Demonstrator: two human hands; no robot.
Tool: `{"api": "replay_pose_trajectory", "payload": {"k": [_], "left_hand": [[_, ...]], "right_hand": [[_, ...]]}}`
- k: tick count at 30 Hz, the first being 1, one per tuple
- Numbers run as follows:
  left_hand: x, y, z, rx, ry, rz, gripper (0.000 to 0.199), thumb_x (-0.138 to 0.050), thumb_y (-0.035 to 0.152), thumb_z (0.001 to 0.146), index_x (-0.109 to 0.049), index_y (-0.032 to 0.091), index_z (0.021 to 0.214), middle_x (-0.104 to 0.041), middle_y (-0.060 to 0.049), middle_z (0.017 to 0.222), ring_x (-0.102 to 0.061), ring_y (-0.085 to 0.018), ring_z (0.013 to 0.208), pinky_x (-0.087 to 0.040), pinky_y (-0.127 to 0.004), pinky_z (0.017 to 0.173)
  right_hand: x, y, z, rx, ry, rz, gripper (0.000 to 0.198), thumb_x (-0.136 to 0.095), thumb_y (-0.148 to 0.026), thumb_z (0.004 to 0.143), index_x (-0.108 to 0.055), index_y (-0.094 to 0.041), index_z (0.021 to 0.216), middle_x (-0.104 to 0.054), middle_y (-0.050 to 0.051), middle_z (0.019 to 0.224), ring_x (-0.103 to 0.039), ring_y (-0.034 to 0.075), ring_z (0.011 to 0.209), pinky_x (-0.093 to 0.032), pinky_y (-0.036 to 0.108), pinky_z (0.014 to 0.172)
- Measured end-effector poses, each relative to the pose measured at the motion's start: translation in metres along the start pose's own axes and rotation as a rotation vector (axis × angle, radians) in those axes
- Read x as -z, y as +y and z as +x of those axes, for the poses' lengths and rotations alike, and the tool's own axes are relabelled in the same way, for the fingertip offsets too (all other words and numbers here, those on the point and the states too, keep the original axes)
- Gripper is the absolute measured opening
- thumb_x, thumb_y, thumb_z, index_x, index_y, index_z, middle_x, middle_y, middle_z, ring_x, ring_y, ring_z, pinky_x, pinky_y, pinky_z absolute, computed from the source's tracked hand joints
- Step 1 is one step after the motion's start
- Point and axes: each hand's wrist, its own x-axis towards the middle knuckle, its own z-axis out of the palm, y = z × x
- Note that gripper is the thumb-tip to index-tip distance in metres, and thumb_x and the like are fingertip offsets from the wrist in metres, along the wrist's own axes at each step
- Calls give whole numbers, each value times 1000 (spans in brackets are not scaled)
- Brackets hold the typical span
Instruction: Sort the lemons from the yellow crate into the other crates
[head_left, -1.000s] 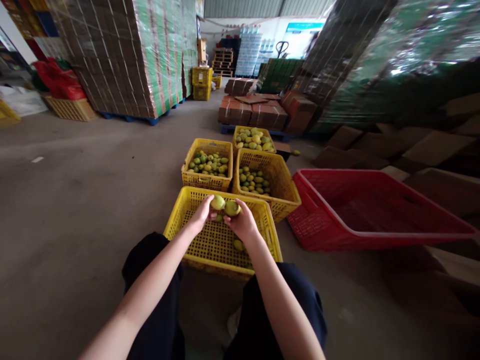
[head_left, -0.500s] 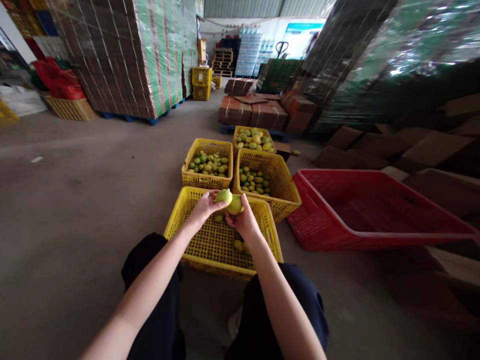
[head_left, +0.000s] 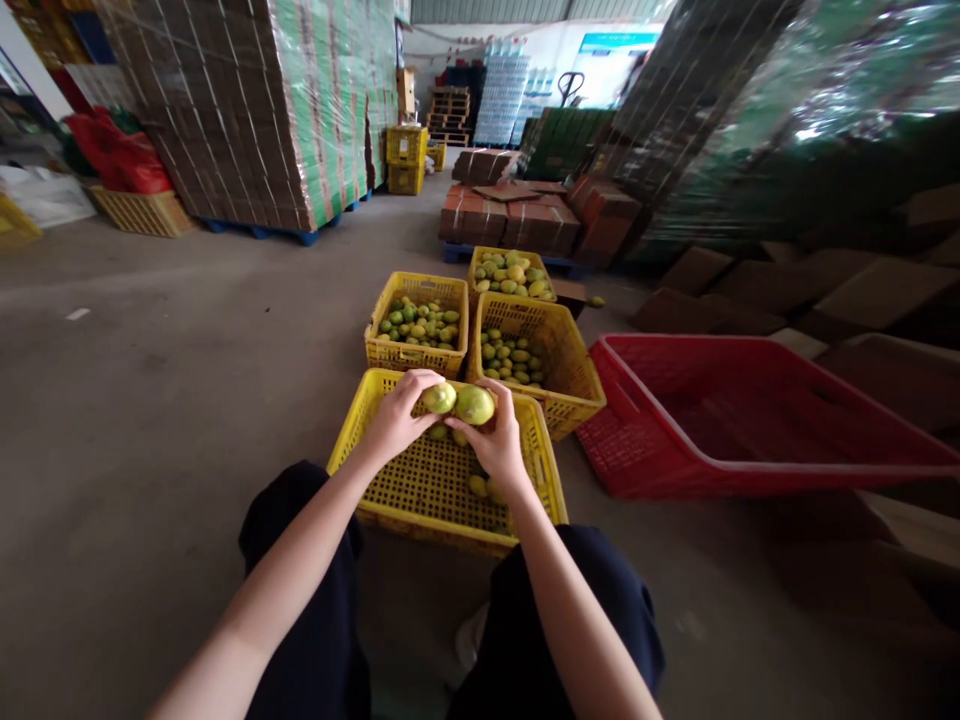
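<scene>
My left hand (head_left: 400,418) is closed around a yellow-green lemon (head_left: 440,398), thumb below and fingers above. A second, slightly larger-looking lemon (head_left: 475,405) sits in the grip of my right hand (head_left: 501,442). The two fruits are side by side with their ends facing me, nearly touching. Both hands are over the near yellow crate (head_left: 409,485), whose perforated bottom shows. A few lemons (head_left: 478,486) lie at its right side, partly hidden by my right wrist, and others rest under my hands.
Beyond stand a left yellow crate (head_left: 375,335), a right yellow crate (head_left: 574,375) and a far one (head_left: 551,283), all holding lemons. A large red crate (head_left: 637,440) is on the right. Flattened cardboard bundles (head_left: 540,225) and wrapped box stacks (head_left: 225,120) stand behind.
The two lemons, overlapping before, are now drawn apart side by side and turned with their ends toward me. My hands have rotated with them.
</scene>
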Motion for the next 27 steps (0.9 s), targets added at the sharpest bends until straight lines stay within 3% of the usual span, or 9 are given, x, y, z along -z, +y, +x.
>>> {"api": "replay_pose_trajectory", "payload": {"k": [5, 9, 12, 15, 22, 27], "left_hand": [[2, 0, 0, 59, 39, -33, 44, -72, 20, 81, -59, 29, 122, -55, -5, 111, -61, -18, 100, -54, -39, 91], [4, 9, 6, 344, 32, -316, 49, -81, 25, 72, -64, 30, 118, -60, -5, 108, -60, -21, 105, -51, -37, 94], [3, 12, 10, 577, 77, -632, 58, -86, 25, 63, -61, 27, 116, -65, -6, 109, -63, -20, 100, -51, -33, 92], [2, 9, 12, 732, 74, -840, 51, -87, 25, 61, -63, 24, 106, -69, -4, 100, -65, -18, 93, -51, -34, 90], [6, 4, 12, 846, 30, -958, 39, -81, 29, 69, -70, 24, 107, -70, -6, 110, -65, -20, 99, -49, -35, 95], [4, 6, 12, 925, 113, -1080, 39, -78, 22, 72, -66, 25, 109, -68, -4, 104, -65, -17, 99, -51, -31, 90]], "right_hand": [[2, 4, 0, 24, 40, -59, 53, -80, -41, 71, -58, -28, 117, -59, 8, 119, -57, 27, 111, -53, 43, 87], [4, -2, 1, -80, 38, 113, 52, -83, -37, 66, -62, -28, 112, -63, 6, 117, -59, 26, 109, -51, 42, 92], [4, -10, 3, -196, 74, 318, 51, -86, -33, 61, -62, -29, 105, -69, 2, 102, -63, 22, 95, -53, 39, 88], [5, -14, 6, -290, 72, 432, 41, -87, -33, 58, -65, -27, 92, -71, -1, 89, -65, 21, 87, -54, 38, 84], [6, -9, 10, -396, 44, 552, 38, -87, -36, 58, -71, -26, 92, -74, 0, 94, -66, 22, 93, -52, 39, 89], [6, -12, 12, -441, 115, 620, 32, -86, -38, 57, -70, -25, 81, -74, 0, 87, -67, 20, 85, -53, 35, 80]]}}
